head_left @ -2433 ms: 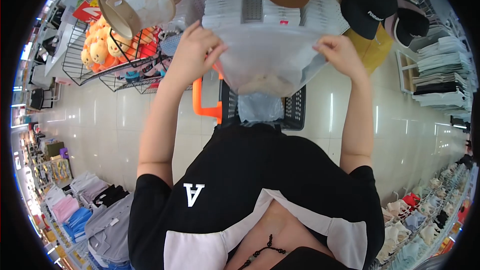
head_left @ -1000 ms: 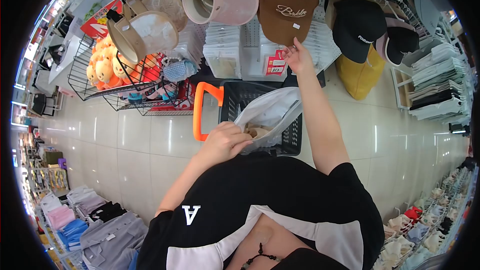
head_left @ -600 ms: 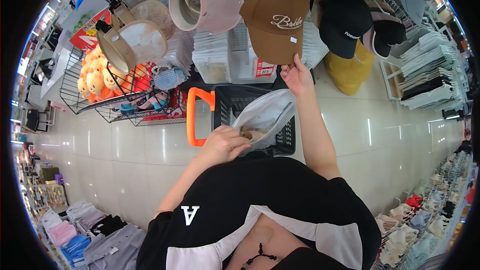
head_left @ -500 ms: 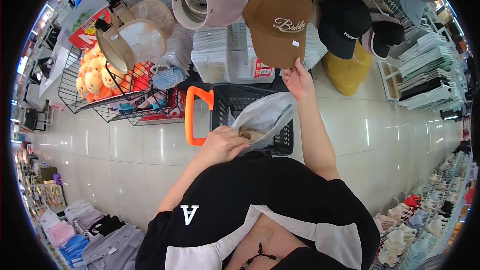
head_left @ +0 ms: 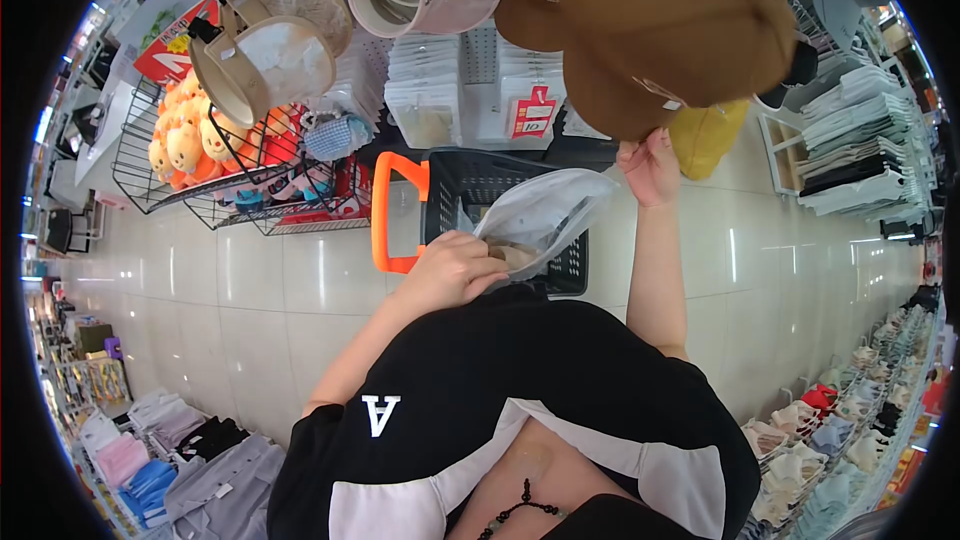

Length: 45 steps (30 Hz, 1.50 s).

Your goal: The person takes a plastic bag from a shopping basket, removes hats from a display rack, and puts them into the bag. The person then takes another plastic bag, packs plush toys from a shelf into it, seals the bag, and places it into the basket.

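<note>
My right hand (head_left: 653,170) pinches the brim edge of a brown baseball cap (head_left: 680,25), which is tilted sideways off the display with a small white tag on its brim. Behind it hangs another brown cap (head_left: 530,0). Lower down, my left hand (head_left: 455,268) is closed on the edge of a whitish plastic bag (head_left: 555,205). The bag gapes open, and something tan lies inside it. Beneath the bag is a black shopping basket (head_left: 455,175) with an orange handle (head_left: 381,215).
Sun visors (head_left: 285,70) hang at the upper left, above a wire rack of orange plush toys (head_left: 185,135). White packets (head_left: 425,90) hang behind the basket. A yellow item (head_left: 708,140) is below the caps. Hung clothes (head_left: 850,150) stand right; folded garments (head_left: 225,490) lie lower left.
My right hand has moved right, swinging the brown cap's brim sideways so its crown now covers the black caps. The brown cap behind shows more. My left hand has barely moved with the bag.
</note>
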{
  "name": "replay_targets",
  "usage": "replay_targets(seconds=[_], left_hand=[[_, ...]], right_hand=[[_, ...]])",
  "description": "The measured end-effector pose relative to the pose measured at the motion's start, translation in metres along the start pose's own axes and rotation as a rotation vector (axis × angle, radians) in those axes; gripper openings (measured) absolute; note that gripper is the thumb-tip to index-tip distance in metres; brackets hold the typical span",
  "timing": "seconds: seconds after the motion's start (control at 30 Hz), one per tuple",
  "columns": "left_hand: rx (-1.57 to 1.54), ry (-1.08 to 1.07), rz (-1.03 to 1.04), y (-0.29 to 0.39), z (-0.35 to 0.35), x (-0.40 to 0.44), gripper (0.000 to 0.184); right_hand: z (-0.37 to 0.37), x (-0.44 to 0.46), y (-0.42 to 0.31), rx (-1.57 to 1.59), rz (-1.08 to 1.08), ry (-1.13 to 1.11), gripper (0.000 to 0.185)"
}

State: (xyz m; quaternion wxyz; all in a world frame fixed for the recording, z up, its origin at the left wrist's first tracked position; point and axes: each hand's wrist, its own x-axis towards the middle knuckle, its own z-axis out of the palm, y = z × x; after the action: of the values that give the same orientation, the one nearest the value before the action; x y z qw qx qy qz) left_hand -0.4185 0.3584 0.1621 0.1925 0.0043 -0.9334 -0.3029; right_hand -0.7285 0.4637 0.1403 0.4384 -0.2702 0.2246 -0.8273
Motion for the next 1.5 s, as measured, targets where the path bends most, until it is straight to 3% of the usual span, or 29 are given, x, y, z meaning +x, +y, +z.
replay_targets(seconds=[0.2,0.27,0.3,0.37,0.5,0.67,0.73,0.77,0.87,0.9,1.0,1.07,1.1,1.17,1.37,1.43,1.47,1.5], left_hand=[[0.017,-0.005,0.012,-0.001,-0.016,0.008,0.01],[0.034,-0.007,-0.003,-0.004,-0.023,0.009,0.009],[0.057,-0.002,0.0,-0.006,-0.026,0.009,0.009],[0.065,-0.005,-0.001,-0.012,-0.03,0.011,0.009],[0.143,0.005,0.023,-0.027,-0.035,0.015,0.012],[0.223,-0.049,0.06,-0.029,-0.037,0.023,0.01],[0.28,-0.071,0.095,-0.03,-0.038,0.028,0.01],[0.325,-0.095,0.108,-0.03,-0.039,0.03,0.01],[0.397,-0.118,0.132,-0.032,-0.041,0.034,0.009],[0.422,-0.117,0.145,-0.033,-0.042,0.035,0.009],[0.465,-0.072,0.163,-0.029,-0.049,0.041,0.008],[0.479,-0.063,0.181,-0.028,-0.051,0.042,0.008],[0.491,-0.053,0.199,-0.027,-0.051,0.043,0.008],[0.471,-0.039,0.239,-0.024,-0.049,0.044,0.009],[0.451,-0.038,0.331,-0.015,-0.052,0.052,0.011],[0.445,-0.036,0.387,-0.011,-0.047,0.058,0.013],[0.426,0.013,0.442,-0.007,-0.042,0.06,0.014],[0.408,0.064,0.497,-0.005,-0.04,0.061,0.016]], right_hand=[[0.012,-0.009,-0.036,-0.255,0.006,0.021,0.022],[0.007,-0.014,-0.051,-0.575,0.187,0.018,0.022],[0.005,-0.015,-0.058,-0.566,0.198,0.021,0.022],[0.006,-0.015,-0.07,-0.968,0.393,-0.019,0.022],[0.016,-0.009,-0.084,-1.209,0.469,-0.046,0.027],[0.058,-0.001,-0.094,-1.467,0.438,-0.051,0.019],[0.075,0.003,-0.095,-1.971,0.337,-0.065,0.016],[0.076,0.003,-0.1,-1.967,0.34,-0.064,0.016],[0.076,0.0,-0.109,-1.397,0.107,-0.007,0.012],[0.082,-0.001,-0.109,-1.395,0.107,-0.006,0.012],[0.104,-0.002,-0.1,-1.498,0.105,-0.07,0.013],[0.119,0.0,-0.085,-1.995,0.133,-0.257,0.01],[0.122,0.001,-0.074,-1.994,0.132,-0.256,0.01],[0.121,-0.001,-0.046,-1.994,-0.156,-0.429,0.01],[0.125,-0.015,0.016,-1.968,-0.201,-0.784,0.014],[0.138,-0.011,0.044,-2.071,0.006,-0.94,0.009],[0.139,-0.004,0.051,-2.073,0.005,-0.932,0.009],[0.138,0.008,0.056,-1.953,0.169,-0.964,0.01]])
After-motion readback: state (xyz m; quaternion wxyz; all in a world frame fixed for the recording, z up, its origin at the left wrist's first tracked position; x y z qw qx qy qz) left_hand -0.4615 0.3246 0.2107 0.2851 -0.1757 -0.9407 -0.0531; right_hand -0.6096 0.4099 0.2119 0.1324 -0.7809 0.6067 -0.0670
